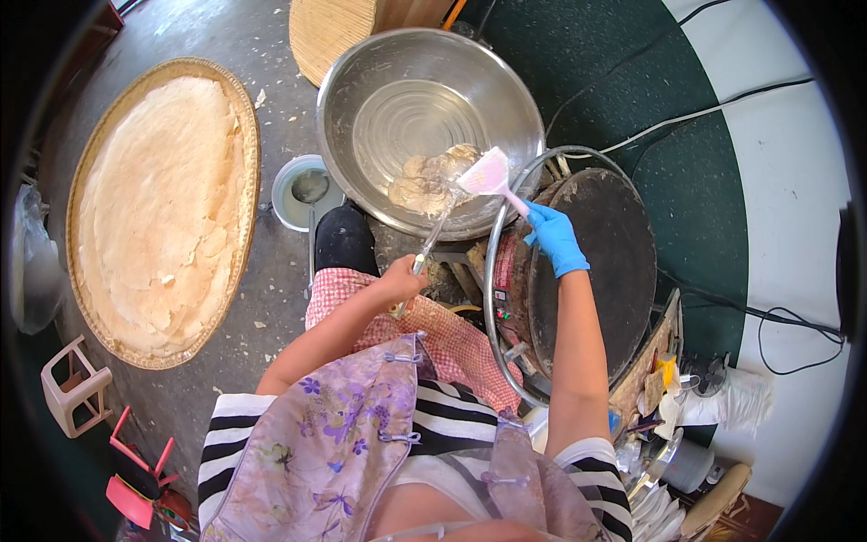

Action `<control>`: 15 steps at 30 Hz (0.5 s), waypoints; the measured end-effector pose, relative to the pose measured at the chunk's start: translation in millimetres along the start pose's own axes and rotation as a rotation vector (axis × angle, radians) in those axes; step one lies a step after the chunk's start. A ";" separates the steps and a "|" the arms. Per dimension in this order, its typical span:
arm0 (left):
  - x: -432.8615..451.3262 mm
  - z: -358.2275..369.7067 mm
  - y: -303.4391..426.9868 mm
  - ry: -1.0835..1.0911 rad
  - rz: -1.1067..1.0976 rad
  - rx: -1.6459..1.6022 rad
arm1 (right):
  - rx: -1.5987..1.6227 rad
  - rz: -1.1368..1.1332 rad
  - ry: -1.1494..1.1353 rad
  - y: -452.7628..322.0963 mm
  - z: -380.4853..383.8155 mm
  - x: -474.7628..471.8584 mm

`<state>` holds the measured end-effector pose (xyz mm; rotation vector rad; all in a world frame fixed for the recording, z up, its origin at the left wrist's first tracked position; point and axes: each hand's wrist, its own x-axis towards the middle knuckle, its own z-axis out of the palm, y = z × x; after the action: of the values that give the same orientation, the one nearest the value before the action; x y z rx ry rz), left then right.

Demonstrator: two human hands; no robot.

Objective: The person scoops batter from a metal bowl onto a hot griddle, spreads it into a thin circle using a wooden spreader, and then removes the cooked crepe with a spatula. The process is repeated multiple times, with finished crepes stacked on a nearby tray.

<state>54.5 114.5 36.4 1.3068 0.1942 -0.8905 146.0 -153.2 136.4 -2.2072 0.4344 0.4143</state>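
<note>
Before me a wide stainless steel basin (386, 61) holds a lump of sticky, pale dough or batter (423, 183). My left hand (405, 279), bare, grips a long metal utensil (435, 234) whose far end reaches into the basin and is smeared with the mixture. In my right hand (557, 238), which wears a blue glove, is the handle of a pink spatula (489, 173). Its coated blade is over the basin's near right side, close to the utensil's end. Right of the basin, below my right forearm, lies a round dark griddle (603, 271) with indicator lights on its side.
A metal tube ring (492, 298) surrounds the griddle. At left is a woven tray (76, 257) of thin flatbreads (159, 210). A white tub (278, 196) of cloudy liquid holds a ladle (310, 186). Cables (677, 122) cross the wall; a plastic stool (71, 389) stands lower left.
</note>
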 end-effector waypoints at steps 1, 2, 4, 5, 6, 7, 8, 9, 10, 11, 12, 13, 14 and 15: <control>-0.1 0.4 -1.0 0.004 0.005 0.019 | -0.001 -0.007 0.050 -0.8 -2.2 0.5; -0.8 1.3 -2.2 0.004 -0.005 0.026 | -0.017 -0.006 0.095 -2.9 -4.2 1.5; -2.1 2.7 -4.0 0.004 -0.020 0.036 | -0.051 -0.021 0.127 -8.0 -9.1 0.7; -2.8 3.2 -4.7 0.005 -0.026 0.038 | -0.072 -0.019 0.151 -11.0 -11.6 -0.5; -3.3 3.2 -5.0 -0.005 -0.051 0.018 | -0.071 -0.018 0.170 -14.1 -14.0 -1.5; -3.6 2.9 -5.1 0.011 -0.026 0.037 | -0.079 -0.013 0.207 -17.0 -15.6 -2.8; -3.7 2.3 -5.0 0.016 -0.020 0.035 | -0.075 -0.017 0.228 -19.4 -16.5 -4.0; -3.7 1.5 -4.6 0.017 -0.027 0.014 | -0.062 -0.023 0.256 -21.4 -16.2 -5.0; -3.3 0.7 -3.9 0.020 -0.007 0.039 | -0.016 -0.005 0.203 -22.8 -13.9 -5.4; -2.7 -0.3 -3.0 0.019 0.000 0.047 | 0.038 0.009 0.158 -23.5 -10.4 -5.4; -2.1 -0.7 -2.0 0.021 -0.018 0.042 | 0.092 0.023 0.113 -23.6 -5.6 -5.0; -1.7 -0.9 -0.9 0.009 0.002 0.046 | 0.147 0.036 0.067 -23.2 -0.3 -4.2; -1.6 -0.8 0.1 0.000 -0.005 0.039 | 0.144 0.052 0.027 -22.0 5.8 -3.3; -1.8 -0.6 1.1 -0.008 -0.011 0.030 | 0.146 0.062 -0.009 -20.2 10.2 -3.1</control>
<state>54.2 115.9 38.1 1.3315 0.1830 -0.9110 150.6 -132.6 145.1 -2.0543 0.5133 0.4123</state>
